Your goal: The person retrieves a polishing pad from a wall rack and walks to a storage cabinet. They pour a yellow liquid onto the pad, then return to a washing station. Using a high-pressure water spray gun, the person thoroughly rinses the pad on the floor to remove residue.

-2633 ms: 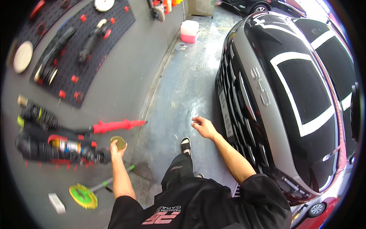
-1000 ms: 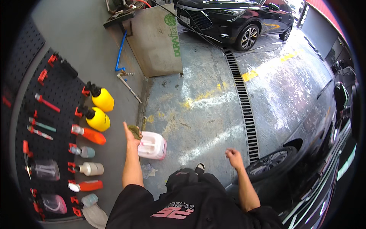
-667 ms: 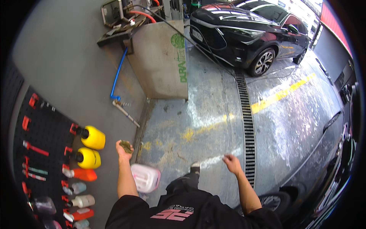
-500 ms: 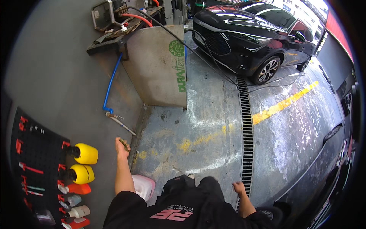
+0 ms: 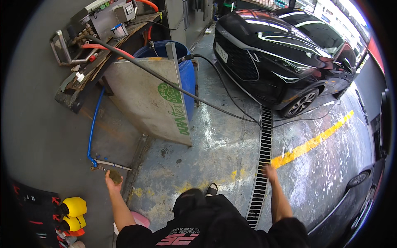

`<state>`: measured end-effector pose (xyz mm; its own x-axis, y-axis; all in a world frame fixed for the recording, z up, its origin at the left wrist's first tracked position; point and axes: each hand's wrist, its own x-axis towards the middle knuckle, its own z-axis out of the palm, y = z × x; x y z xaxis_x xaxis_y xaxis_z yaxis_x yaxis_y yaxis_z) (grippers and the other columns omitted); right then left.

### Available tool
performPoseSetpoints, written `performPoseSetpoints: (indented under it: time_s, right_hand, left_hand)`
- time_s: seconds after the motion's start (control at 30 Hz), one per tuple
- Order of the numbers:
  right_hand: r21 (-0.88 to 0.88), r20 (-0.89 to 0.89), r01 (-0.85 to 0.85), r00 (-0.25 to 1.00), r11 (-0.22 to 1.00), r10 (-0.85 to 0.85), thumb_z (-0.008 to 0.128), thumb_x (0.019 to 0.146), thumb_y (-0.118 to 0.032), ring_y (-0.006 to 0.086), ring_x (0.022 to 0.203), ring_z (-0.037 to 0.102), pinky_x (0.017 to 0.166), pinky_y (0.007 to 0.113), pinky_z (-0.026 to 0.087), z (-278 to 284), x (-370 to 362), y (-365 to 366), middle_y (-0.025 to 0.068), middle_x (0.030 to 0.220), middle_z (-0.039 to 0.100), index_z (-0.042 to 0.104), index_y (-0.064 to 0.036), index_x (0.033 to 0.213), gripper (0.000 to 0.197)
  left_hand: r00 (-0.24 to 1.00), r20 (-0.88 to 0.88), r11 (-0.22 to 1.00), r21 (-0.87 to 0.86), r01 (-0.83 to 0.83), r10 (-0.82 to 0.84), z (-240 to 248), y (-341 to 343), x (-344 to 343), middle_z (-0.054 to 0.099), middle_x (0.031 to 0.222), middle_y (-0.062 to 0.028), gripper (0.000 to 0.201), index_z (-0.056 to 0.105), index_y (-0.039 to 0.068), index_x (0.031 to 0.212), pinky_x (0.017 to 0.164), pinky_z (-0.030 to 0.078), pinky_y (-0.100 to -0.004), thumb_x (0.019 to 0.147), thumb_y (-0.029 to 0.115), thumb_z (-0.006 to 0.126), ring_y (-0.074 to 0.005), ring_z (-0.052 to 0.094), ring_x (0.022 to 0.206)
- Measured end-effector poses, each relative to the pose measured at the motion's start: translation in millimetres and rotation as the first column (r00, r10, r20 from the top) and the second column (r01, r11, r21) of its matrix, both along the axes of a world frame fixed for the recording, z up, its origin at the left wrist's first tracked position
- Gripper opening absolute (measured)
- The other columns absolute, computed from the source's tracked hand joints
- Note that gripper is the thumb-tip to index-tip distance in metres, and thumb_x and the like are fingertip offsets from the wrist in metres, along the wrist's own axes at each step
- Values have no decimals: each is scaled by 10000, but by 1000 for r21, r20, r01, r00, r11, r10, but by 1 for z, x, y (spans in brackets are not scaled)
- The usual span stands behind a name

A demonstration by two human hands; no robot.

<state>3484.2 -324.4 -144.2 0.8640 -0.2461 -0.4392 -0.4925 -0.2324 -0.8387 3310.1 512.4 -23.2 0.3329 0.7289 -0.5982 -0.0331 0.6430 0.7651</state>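
Observation:
My left hand (image 5: 110, 183) is closed round a small olive-brown object (image 5: 116, 177), sponge-like in look, whose exact kind I cannot make out. It is close to the brass tap (image 5: 95, 168) at the lower end of a blue pipe (image 5: 95, 124) on the wall. My right hand (image 5: 271, 173) hangs over the floor drain grate (image 5: 263, 153), its fingers curled with nothing showing in them.
A board (image 5: 144, 95) leans before a blue barrel (image 5: 188, 89). A cluttered workbench (image 5: 70, 97) juts from the wall. Yellow spray bottles (image 5: 74, 206) hang at lower left, near a pink-rimmed tub (image 5: 141, 219). A hose (image 5: 206, 103) crosses toward the black car (image 5: 244, 45).
The view has shifted, bringing more of the workbench and barrel into sight. My left hand, still holding the olive-brown object, is now beside the tap. My right hand has swung forward above the grate.

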Motion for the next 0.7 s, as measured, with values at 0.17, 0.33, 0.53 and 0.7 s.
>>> performPoseSetpoints:
  time_s: [0.17,0.33,0.53,0.7]
  right_hand:
    - [-317,536,-485,618,815,576,614,923,-248,142,702,608,650,308,474,255,330,208,64,737,641,666,17,821,288]
    - [-187,649,-694,444,695,618,635,909,-138,128,738,675,682,276,537,357,477,392,97,829,727,706,14,1048,218]
    - [-767,24,-628,180,134,983,690,852,-302,314,1122,668,953,439,520,312,551,523,155,1175,710,709,-100,1166,373]
    - [-845,-318,-451,-9,-288,948,675,856,-221,267,1187,655,973,444,492,302,560,563,117,1257,687,644,-97,1290,453]
  left_hand:
    - [992,-124,993,121,6,9,8,-28,28,639,1055,-53,385,587,165,1198,683,525,-440,879,364,670,-259,626,919]
    - [980,-154,925,376,-57,124,35,-36,58,641,1014,-67,366,595,140,1182,603,514,-414,859,297,666,-240,630,858]
    - [886,-386,696,710,107,258,118,-79,134,627,1000,-67,351,604,84,1219,552,465,-266,885,182,646,-154,600,793]
    - [815,-368,229,928,293,448,198,-103,153,618,1118,-73,397,573,30,1291,743,479,-267,924,164,644,-141,566,896]
